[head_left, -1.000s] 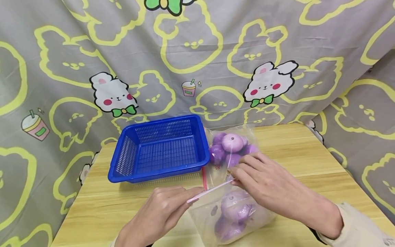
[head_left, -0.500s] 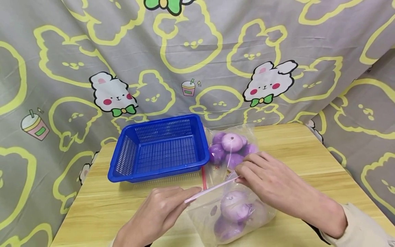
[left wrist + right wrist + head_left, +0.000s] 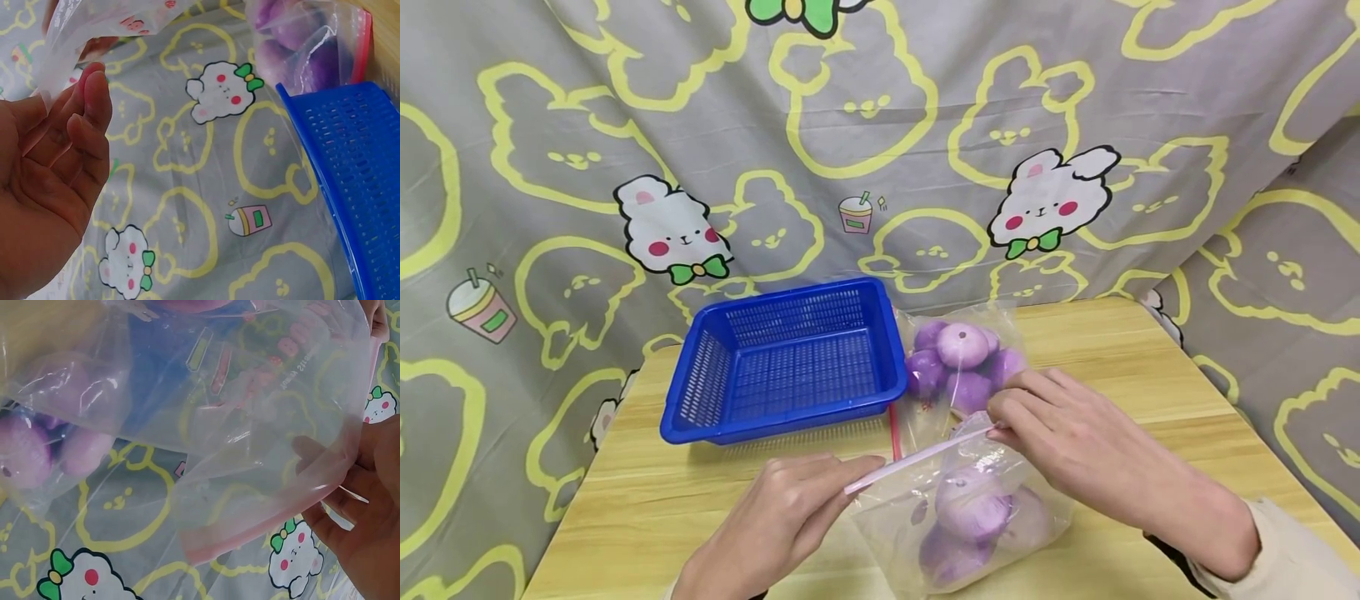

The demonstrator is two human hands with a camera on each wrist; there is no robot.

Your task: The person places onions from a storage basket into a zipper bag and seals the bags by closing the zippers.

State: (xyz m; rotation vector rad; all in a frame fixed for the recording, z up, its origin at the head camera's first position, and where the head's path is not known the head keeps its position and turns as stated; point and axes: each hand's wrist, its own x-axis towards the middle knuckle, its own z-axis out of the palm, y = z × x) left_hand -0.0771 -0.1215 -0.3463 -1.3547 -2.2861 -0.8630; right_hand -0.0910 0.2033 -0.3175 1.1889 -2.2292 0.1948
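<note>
Right hand has slid further right along the pink zip strip of the clear plastic zip bag of purple round buns.

Both hands pinch that strip: the left hand grips its left end between thumb and fingertips, while the right hand pinches its right end, the strip stretched taut between them above the wooden tabletop. This bag lies just in front of the blue perforated plastic basket, toward the person. A second clear bag of purple buns sits touching the basket's right side. Behind the basket hangs a grey cloth printed with yellow rabbit outlines.
</note>
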